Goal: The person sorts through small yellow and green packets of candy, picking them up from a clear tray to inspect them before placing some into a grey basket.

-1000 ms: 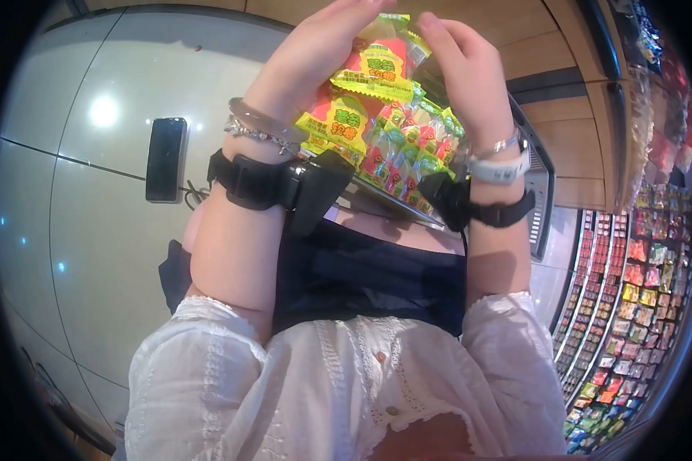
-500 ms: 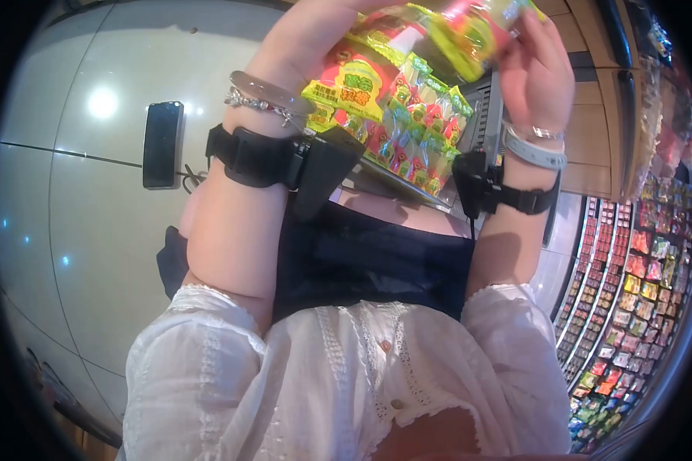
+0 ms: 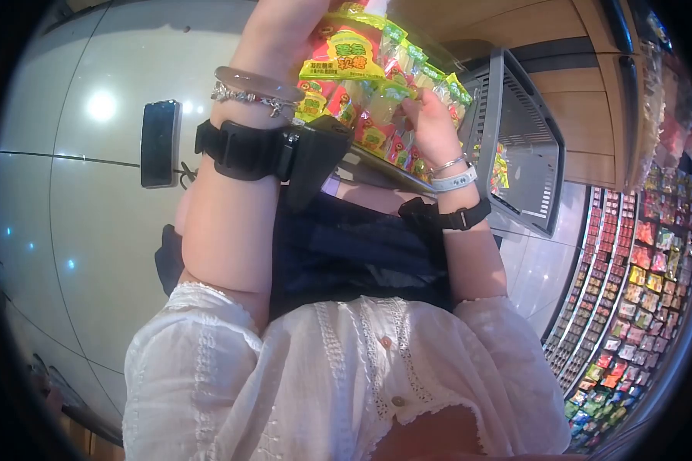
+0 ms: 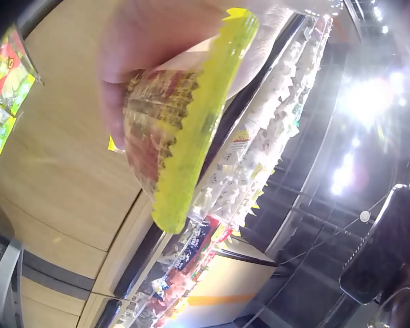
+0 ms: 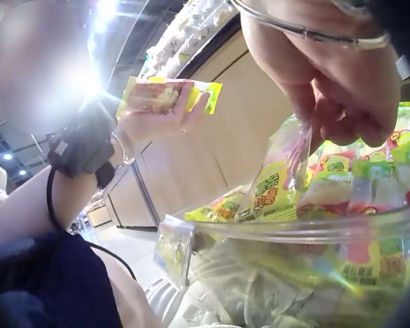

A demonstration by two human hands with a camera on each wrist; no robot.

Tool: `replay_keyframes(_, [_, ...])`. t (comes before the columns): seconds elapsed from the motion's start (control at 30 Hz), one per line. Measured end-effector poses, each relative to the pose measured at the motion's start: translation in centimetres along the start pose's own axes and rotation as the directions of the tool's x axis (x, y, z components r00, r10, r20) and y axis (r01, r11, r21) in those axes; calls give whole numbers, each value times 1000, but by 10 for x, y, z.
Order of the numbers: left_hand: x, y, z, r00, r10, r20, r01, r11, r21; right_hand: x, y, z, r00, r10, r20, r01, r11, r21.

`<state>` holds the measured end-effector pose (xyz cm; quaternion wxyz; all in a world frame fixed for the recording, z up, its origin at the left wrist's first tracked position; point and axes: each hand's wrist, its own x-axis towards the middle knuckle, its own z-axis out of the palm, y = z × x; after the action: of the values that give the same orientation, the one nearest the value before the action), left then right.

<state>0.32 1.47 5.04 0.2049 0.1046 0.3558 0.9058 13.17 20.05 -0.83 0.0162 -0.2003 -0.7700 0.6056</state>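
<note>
My left hand point(image 4: 157, 41) grips a yellow-and-red bag of gummy candy point(image 4: 178, 130), its zigzag yellow edge toward the wrist camera. In the head view, that bag point(image 3: 342, 50) is raised over the left side of a bin full of similar bags. With thumb and fingertips, my right hand point(image 5: 335, 96) pinches the clear top of another candy bag point(image 5: 280, 171), which stands tilted among the rest. The bin's clear plastic rim point(image 5: 314, 229) runs in front of these bags. More green-topped bags point(image 5: 369, 184) sit right below the right hand.
A grey shopping basket point(image 3: 546, 154) stands right of the bin, with a few candy bags point(image 3: 501, 169) inside. A phone point(image 3: 160, 142) lies on the tiled floor at left. Wooden cabinets point(image 3: 515, 34) rise behind, and shelves of packaged goods point(image 3: 638, 307) line the right.
My right hand swung up and right beside a blurred candy bag, then came down and left into the bin, where it pinches a bag. The left hand stays raised with its bag.
</note>
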Motion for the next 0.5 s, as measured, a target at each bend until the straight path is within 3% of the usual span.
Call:
replay_keyframes(0.07, [-8,4,8,1000,10,-23,-9,999,54,5,7,-2,999,36,6,-34,967,-252])
replay_keyframes(0.1, [-10,6,11,999,20,-45,-15,994,107,3,3,-1,999,36,8,-33,967,-252])
replay_keyframes(0.13, [-7,4,9,999,23,-44,-18,994,109,0,-2,1,982,-170,-83,97,830,-549])
replay_keyframes(0.17, [-2,0,5,999,8,-34,-3,992,130,-1,-8,3,917,-385,-101,158,585,-795])
replay_keyframes(0.2, [1,-2,5,1000,-8,-24,12,988,151,0,-13,4,916,-388,-100,161,585,-795])
replay_keyframes(0.23, [2,-3,4,1000,-5,-23,8,988,153,2,-19,5,893,-418,-167,187,682,-706])
replay_keyframes(0.3, [1,-5,4,973,13,232,-6,999,-33,0,-39,9,883,-409,-231,265,840,-474])
replay_keyframes(0.33, [0,-4,6,972,12,234,-5,999,-31,0,-55,10,883,-408,-233,264,841,-473])
replay_keyframes(0.37, [-2,-3,8,963,-44,267,41,999,15,-1,-70,10,941,-295,-167,261,945,-196])
replay_keyframes(0.4, [-5,-3,10,949,-102,298,87,994,63,-3,-80,8,977,-199,-69,205,974,94])
replay_keyframes(0.43, [-9,-3,6,872,-25,488,42,999,-24,3,-84,4,988,-157,-2,150,938,312])
replay_keyframes(0.5, [-7,-7,11,853,-76,516,80,997,15,4,-94,0,981,-178,75,142,926,350])
